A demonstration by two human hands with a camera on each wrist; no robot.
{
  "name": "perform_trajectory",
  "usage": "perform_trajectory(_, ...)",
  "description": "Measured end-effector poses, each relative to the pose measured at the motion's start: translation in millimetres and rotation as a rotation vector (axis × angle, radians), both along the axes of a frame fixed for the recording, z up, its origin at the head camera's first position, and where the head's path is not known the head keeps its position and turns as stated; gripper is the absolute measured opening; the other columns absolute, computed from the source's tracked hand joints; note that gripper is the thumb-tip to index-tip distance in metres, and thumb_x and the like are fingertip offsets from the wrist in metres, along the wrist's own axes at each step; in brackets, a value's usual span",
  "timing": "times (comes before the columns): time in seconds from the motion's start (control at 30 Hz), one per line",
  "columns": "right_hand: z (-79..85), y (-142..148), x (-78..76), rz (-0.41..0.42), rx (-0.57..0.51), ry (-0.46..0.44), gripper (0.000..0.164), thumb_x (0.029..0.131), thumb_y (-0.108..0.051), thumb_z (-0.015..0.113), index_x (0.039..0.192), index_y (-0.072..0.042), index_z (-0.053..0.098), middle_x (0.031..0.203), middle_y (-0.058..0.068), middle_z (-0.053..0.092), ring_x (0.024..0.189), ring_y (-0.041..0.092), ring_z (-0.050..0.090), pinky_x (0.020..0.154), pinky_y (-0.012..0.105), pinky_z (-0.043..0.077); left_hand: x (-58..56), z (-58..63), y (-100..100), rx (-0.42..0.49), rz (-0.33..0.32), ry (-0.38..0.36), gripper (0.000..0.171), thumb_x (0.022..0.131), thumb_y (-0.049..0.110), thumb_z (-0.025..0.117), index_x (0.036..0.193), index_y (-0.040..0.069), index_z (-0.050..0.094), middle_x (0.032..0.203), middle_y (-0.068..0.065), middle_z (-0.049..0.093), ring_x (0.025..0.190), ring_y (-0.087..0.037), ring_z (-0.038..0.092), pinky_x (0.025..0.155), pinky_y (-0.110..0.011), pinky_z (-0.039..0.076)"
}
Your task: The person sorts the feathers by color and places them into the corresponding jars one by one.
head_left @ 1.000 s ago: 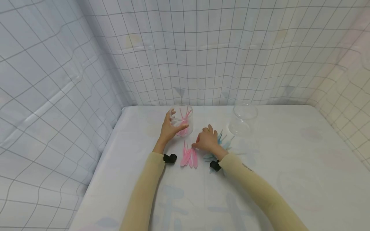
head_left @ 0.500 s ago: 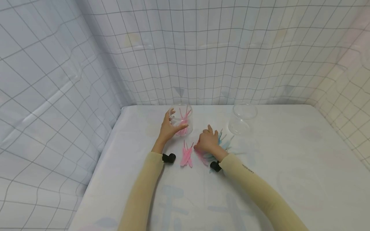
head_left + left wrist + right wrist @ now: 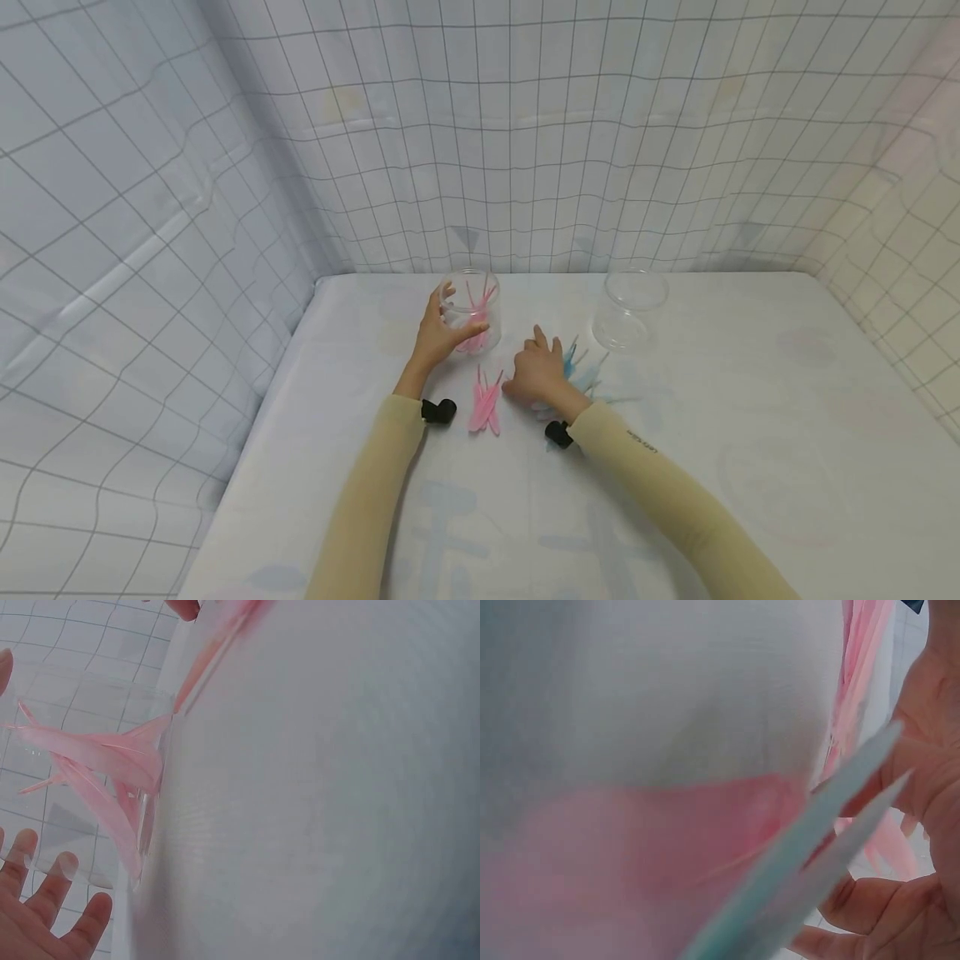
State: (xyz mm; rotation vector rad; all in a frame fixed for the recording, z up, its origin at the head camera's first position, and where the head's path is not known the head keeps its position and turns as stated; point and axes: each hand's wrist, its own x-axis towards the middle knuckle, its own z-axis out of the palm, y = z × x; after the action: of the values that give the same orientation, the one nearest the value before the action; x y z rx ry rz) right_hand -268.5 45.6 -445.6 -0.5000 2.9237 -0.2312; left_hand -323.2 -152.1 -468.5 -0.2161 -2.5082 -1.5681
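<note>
My left hand [image 3: 437, 340] holds a clear jar [image 3: 496, 323] from its left side, thumb in front and fingers spread behind. Inside the jar several pink feathers [image 3: 97, 761] lean with their quills up. A small pile of pink feathers [image 3: 485, 407] lies on the cloth in front of it. To the right of that pile, my right hand [image 3: 537, 372] pinches one pink feather [image 3: 720, 847], large and blurred in the right wrist view; in the head view this hand hides it. Pale blue feathers [image 3: 591, 375] lie beside and partly beneath the right hand.
A second clear jar [image 3: 634, 312] stands at the back right, behind the blue feathers. White cloth [image 3: 750, 433] covers the table. Grid-patterned curtains [image 3: 525, 150] hang behind the table and along both sides.
My right hand has pulled one pink feather out of the pile, rightward, and turned it under the palm. The left hand and its jar have stayed in place.
</note>
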Motion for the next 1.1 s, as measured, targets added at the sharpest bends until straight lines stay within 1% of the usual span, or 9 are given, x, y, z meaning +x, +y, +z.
perform_trajectory(0.2, 4.5, 9, -4.6, -0.023, -0.125, -0.001, 0.031, 0.085, -0.039, 0.063, 0.074, -0.012, 0.073, 0.132, 0.017, 0.050, 0.139, 0.038, 0.014, 0.105, 0.061, 0.014, -0.3, 0.6, 0, 0.006, 0.001, -0.004, 0.102, 0.070, 0.044, 0.083, 0.149, 0.025, 0.021, 0.147, 0.004, 0.035, 0.128, -0.030, 0.034, 0.098, -0.051, 0.034)
perform_trajectory(0.27, 7.0, 13, -7.6, -0.028, -0.190, -0.001, 0.032, 0.087, -0.039, 0.061, 0.077, -0.011, 0.075, 0.134, 0.018, 0.049, 0.138, 0.040, 0.016, 0.104, 0.062, 0.018, -0.3, 0.7, 0, 0.005, 0.003, -0.008, 0.102, 0.070, 0.043, 0.083, 0.149, 0.025, 0.021, 0.147, 0.004, 0.035, 0.128, -0.030, 0.034, 0.098, -0.051, 0.034)
perform_trajectory(0.33, 11.0, 17, -11.1, -0.032, -0.260, -0.003, 0.032, 0.087, -0.036, 0.058, 0.075, -0.010, 0.073, 0.134, 0.019, 0.050, 0.136, 0.043, 0.019, 0.101, 0.064, 0.022, -0.4, 0.8, 0, 0.004, 0.006, -0.011, 0.102, 0.070, 0.043, 0.083, 0.149, 0.025, 0.021, 0.147, 0.004, 0.035, 0.128, -0.030, 0.034, 0.098, -0.051, 0.034)
perform_trajectory(0.43, 18.7, 24, -16.2, -0.055, -0.404, -0.041, 0.031, 0.089, -0.031, 0.052, 0.076, -0.010, 0.070, 0.133, 0.018, 0.051, 0.134, 0.045, 0.021, 0.099, 0.066, 0.022, -0.4, 0.3, 1, 0.003, 0.008, -0.010, 0.102, 0.070, 0.042, 0.084, 0.149, 0.025, 0.022, 0.147, 0.003, 0.035, 0.127, -0.030, 0.035, 0.098, -0.051, 0.034)
perform_trajectory(0.5, 24.5, 27, -19.8, -0.071, -0.517, -0.075, 0.029, 0.089, -0.028, 0.050, 0.077, -0.009, 0.068, 0.134, 0.018, 0.049, 0.134, 0.044, 0.020, 0.099, 0.067, 0.020, -0.5, -0.1, 1, 0.006, 0.007, -0.006, 0.101, 0.069, 0.041, 0.084, 0.148, 0.025, 0.022, 0.146, 0.003, 0.036, 0.127, -0.030, 0.035, 0.098, -0.051, 0.035)
perform_trajectory(0.6, 33.4, 31, -24.8, -0.089, -0.691, -0.095, 0.025, 0.089, -0.023, 0.049, 0.083, -0.006, 0.065, 0.131, 0.016, 0.052, 0.134, 0.039, 0.023, 0.101, 0.063, 0.019, -1.0, -0.8, 1, 0.014, 0.003, -0.002, 0.101, 0.069, 0.040, 0.084, 0.148, 0.025, 0.023, 0.146, 0.003, 0.036, 0.126, -0.030, 0.036, 0.097, -0.050, 0.035)
perform_trajectory(0.77, 47.5, 32, -34.0, -0.102, -0.897, -0.035, 0.020, 0.091, -0.019, 0.048, 0.083, -0.005, 0.061, 0.135, 0.014, 0.048, 0.135, 0.030, 0.028, 0.106, 0.051, 0.022, -1.9, -0.9, 0, 0.023, -0.002, -0.002, 0.102, 0.069, 0.040, 0.084, 0.149, 0.024, 0.023, 0.146, 0.003, 0.035, 0.126, -0.029, 0.036, 0.096, -0.050, 0.036)
perform_trajectory(0.9, 56.6, 27, -42.4, -0.143, -1.002, 0.025, 0.021, 0.094, -0.021, 0.048, 0.085, -0.005, 0.057, 0.141, 0.013, 0.044, 0.136, 0.026, 0.028, 0.106, 0.049, 0.024, -1.3, -0.4, 0, 0.018, -0.006, 0.001, 0.102, 0.070, 0.040, 0.084, 0.149, 0.023, 0.022, 0.146, 0.002, 0.035, 0.126, -0.029, 0.036, 0.097, -0.050, 0.036)
perform_trajectory(1.1, 68.0, 15, -52.6, -0.270, -1.171, 0.108, 0.022, 0.096, -0.024, 0.048, 0.096, -0.003, 0.055, 0.142, 0.011, 0.041, 0.135, 0.024, 0.027, 0.104, 0.046, 0.027, -0.4, -0.2, 0, 0.015, -0.009, -0.008, 0.101, 0.071, 0.039, 0.084, 0.149, 0.023, 0.022, 0.147, 0.002, 0.035, 0.126, -0.030, 0.035, 0.098, -0.051, 0.034)
